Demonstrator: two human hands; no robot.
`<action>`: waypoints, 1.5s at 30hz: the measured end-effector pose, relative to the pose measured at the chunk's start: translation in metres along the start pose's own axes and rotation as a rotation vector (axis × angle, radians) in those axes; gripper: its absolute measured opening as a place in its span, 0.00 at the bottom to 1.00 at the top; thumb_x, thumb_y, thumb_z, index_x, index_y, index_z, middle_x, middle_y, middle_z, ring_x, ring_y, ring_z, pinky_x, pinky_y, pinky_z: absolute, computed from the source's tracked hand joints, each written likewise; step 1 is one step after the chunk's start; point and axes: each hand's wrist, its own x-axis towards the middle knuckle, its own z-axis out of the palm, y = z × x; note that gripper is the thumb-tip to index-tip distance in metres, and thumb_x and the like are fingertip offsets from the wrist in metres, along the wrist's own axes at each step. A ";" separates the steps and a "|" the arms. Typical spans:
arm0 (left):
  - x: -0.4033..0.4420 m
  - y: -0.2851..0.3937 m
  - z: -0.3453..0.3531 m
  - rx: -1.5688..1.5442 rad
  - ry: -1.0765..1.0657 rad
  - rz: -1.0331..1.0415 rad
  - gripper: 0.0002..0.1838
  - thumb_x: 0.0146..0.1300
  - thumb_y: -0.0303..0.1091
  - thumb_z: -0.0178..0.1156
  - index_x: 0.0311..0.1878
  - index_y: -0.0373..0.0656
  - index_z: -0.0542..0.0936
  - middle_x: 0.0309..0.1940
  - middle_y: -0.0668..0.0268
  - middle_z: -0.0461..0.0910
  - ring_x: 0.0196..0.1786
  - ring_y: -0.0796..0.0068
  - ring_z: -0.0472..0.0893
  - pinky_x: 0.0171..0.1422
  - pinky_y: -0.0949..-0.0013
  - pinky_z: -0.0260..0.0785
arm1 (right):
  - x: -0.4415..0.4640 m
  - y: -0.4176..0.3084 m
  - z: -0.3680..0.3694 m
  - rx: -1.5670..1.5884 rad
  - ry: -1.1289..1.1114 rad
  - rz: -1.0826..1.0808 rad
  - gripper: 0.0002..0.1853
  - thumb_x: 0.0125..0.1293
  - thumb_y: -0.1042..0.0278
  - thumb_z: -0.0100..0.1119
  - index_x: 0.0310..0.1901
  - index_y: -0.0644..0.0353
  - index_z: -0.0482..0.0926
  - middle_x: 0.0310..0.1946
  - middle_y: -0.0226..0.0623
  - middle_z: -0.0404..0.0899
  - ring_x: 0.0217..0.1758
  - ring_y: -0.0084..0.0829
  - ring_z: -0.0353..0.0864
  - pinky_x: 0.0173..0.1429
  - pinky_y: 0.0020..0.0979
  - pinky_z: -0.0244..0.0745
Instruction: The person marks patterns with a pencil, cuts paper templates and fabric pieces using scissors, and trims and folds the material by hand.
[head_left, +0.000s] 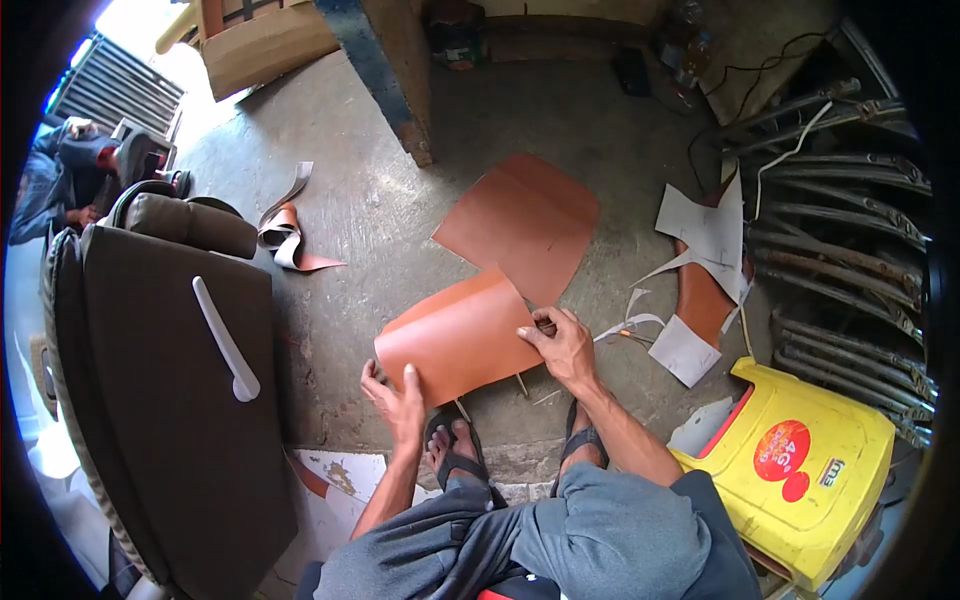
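An orange-brown sheet (455, 340) with a curved upper edge is held up between both hands, above the feet. My left hand (398, 400) grips its lower left corner, thumb on the front face and fingers mostly behind it. At the right edge, my right hand (562, 345) pinches the sheet between thumb and fingers. Just beyond, a larger reddish-brown piece (530, 220) lies flat on the floor, its near edge partly hidden by the held sheet.
A dark cushioned seat (185, 420) with a pale curved strip stands left. Brown and white scraps (700, 235) lie right, near stacked metal frames (850, 255) and a yellow plastic stool (810, 460). Curled strips (285, 235) lie left of centre. Another person (55, 180) sits far left.
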 end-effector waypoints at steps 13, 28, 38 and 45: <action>0.044 -0.022 -0.024 -0.288 -0.279 -0.575 0.14 0.65 0.36 0.71 0.44 0.37 0.80 0.33 0.67 0.82 0.31 0.80 0.79 0.31 0.72 0.73 | 0.026 -0.001 0.004 -0.002 -0.005 0.122 0.21 0.58 0.51 0.73 0.43 0.60 0.88 0.38 0.43 0.88 0.42 0.40 0.87 0.49 0.39 0.79; 0.021 -0.019 -0.041 -0.405 -0.297 -0.576 0.13 0.63 0.33 0.73 0.44 0.34 0.83 0.33 0.70 0.83 0.33 0.83 0.76 0.40 0.77 0.68 | 0.002 0.020 -0.007 0.173 -0.047 0.120 0.21 0.58 0.53 0.74 0.41 0.64 0.86 0.38 0.39 0.85 0.41 0.33 0.83 0.49 0.34 0.76; 0.015 -0.021 -0.049 -0.399 -0.348 -0.583 0.10 0.64 0.30 0.71 0.42 0.35 0.82 0.33 0.70 0.83 0.35 0.82 0.78 0.43 0.77 0.70 | -0.003 0.028 -0.010 0.207 -0.060 0.046 0.19 0.58 0.54 0.74 0.41 0.63 0.86 0.38 0.38 0.84 0.42 0.33 0.83 0.48 0.33 0.76; 0.016 0.026 -0.036 0.357 -0.159 0.212 0.33 0.61 0.32 0.70 0.67 0.34 0.69 0.66 0.48 0.68 0.65 0.53 0.72 0.70 0.52 0.66 | 0.003 0.027 -0.007 0.186 -0.079 0.094 0.19 0.59 0.54 0.74 0.41 0.63 0.86 0.39 0.38 0.85 0.42 0.33 0.83 0.49 0.34 0.76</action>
